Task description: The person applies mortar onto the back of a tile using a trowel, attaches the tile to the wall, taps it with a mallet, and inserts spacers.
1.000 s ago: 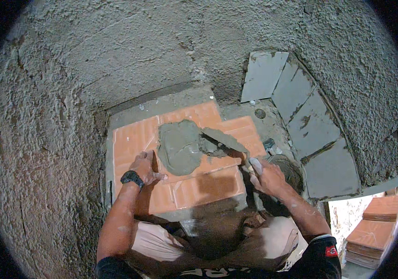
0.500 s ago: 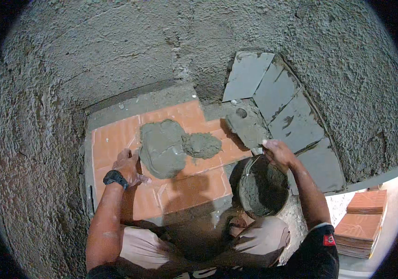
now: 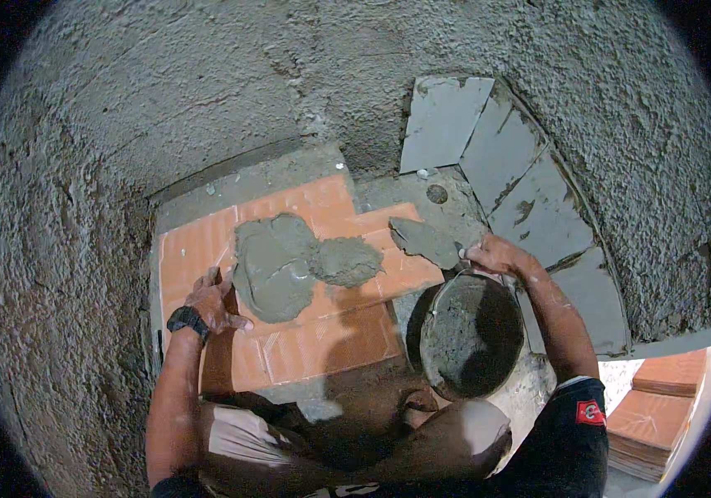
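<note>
In my right hand (image 3: 495, 254) is a trowel (image 3: 426, 242), its handle gripped and its blade smeared with grey mortar. The blade points left, just above the right end of the orange tiles (image 3: 334, 336). These lie with ribbed faces up. My left hand (image 3: 216, 305) rests on the tiles at the left, fingers apart and holding nothing, with a dark watch on the wrist. Between the hands, a wide smoothed patch of wet mortar (image 3: 276, 266) joins a rougher lump (image 3: 347, 261). Below my right hand stands a round bucket (image 3: 432, 336) with mortar inside.
Rough grey plastered walls (image 3: 164, 91) enclose the corner. Grey tiles (image 3: 538, 191) stand in a band along the right wall. A round dark drain (image 3: 437, 194) sits in the floor behind the trowel. Stacked orange tiles (image 3: 650, 415) are at the lower right.
The trowel blade has swung and tilted flatter, its tip now pointing left toward the mortar lump. My left hand stays on the tiles. The whole view has shifted slightly.
</note>
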A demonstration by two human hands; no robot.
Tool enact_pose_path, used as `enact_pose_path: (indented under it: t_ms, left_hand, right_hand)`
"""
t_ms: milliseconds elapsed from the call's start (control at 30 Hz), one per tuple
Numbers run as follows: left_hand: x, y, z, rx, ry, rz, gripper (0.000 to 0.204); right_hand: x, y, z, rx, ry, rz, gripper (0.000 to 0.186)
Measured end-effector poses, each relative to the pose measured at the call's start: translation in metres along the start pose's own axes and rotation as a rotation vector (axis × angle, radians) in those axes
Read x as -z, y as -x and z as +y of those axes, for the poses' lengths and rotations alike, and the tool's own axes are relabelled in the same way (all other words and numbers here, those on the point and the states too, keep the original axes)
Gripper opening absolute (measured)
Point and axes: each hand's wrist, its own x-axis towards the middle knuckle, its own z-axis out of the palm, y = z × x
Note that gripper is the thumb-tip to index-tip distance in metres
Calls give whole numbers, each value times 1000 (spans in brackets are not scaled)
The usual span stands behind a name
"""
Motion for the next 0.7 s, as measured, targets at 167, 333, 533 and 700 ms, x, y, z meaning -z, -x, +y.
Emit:
enact_pose_path:
  t_ms: [167, 333, 533, 700]
  left_hand:
    - [-2, -4, -5, -28, 3, -5, 129]
    - [-2, -3, -4, -23, 91, 22, 129]
    - [-3, -7, -5, -7, 24, -34, 128]
    - [-11, -8, -11, -94, 216, 11, 129]
  right_hand:
    - [21, 27, 35, -16, 128, 70, 51]
    - [12, 58, 38, -170, 160, 362, 46]
    - [-9, 32, 15, 441, 55, 718, 44]
    - [-26, -37, 15, 538, 88, 595, 38]
